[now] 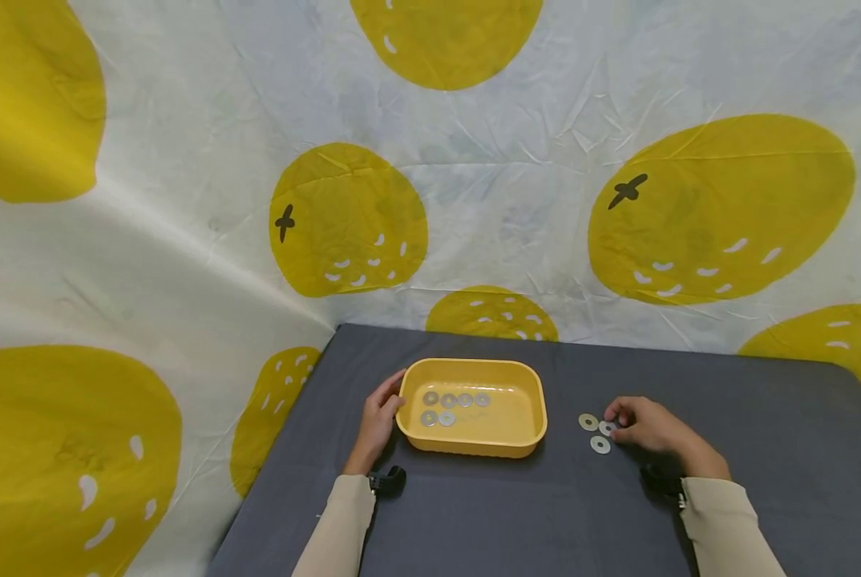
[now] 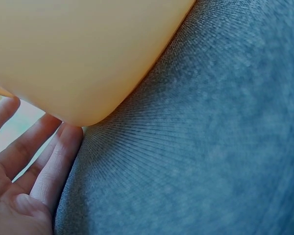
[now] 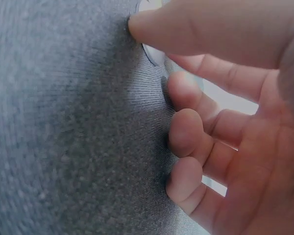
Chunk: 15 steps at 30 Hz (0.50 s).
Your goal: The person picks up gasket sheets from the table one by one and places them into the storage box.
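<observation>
The right grip is pinching a washer at its fingertips, just beside two other washers; the left grip is holding the yellow tray.

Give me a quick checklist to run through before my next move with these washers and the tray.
1. Tray open side up on the cloth: ok.
2. Left grip touching the tray's left end: ok.
3. Right grip touching a loose washer: ok, the thumb is on it.
4. Firm pinch on that washer: cannot tell, the fingers partly cover it.
5. Bare space inside the tray: ok, its right side has no washers.
6. Every washer in the tray: not ok, six washers are inside and three washers lie outside, to the right.
</observation>
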{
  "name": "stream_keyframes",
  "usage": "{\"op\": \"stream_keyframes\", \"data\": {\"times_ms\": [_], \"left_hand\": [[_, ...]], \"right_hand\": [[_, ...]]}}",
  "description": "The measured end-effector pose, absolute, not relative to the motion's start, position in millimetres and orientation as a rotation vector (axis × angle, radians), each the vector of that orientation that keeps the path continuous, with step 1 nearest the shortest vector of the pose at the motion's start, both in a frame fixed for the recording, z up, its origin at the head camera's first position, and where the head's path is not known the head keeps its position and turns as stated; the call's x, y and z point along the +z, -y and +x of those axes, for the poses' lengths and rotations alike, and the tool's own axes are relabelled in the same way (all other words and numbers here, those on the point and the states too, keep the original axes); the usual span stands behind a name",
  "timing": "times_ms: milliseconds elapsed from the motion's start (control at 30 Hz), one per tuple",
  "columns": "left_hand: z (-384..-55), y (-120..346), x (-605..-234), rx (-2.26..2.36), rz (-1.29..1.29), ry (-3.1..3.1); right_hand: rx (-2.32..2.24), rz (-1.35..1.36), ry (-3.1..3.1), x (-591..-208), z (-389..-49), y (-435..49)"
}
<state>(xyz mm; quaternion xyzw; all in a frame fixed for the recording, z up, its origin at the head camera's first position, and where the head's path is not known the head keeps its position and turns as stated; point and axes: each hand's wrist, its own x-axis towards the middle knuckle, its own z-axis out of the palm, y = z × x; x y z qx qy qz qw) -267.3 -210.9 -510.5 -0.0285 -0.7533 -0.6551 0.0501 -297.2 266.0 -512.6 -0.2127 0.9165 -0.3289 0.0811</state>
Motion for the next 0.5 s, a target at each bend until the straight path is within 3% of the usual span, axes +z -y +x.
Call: {"op": "stream_keyframes", "data": {"times_ms": [500], "left_hand": [[-267.6, 210.0, -512.3, -1.974, -0.079, 2.281]], "right_hand": [[-1.027, -0.672, -2.754, -510.3, -294.1, -263.1]]}}
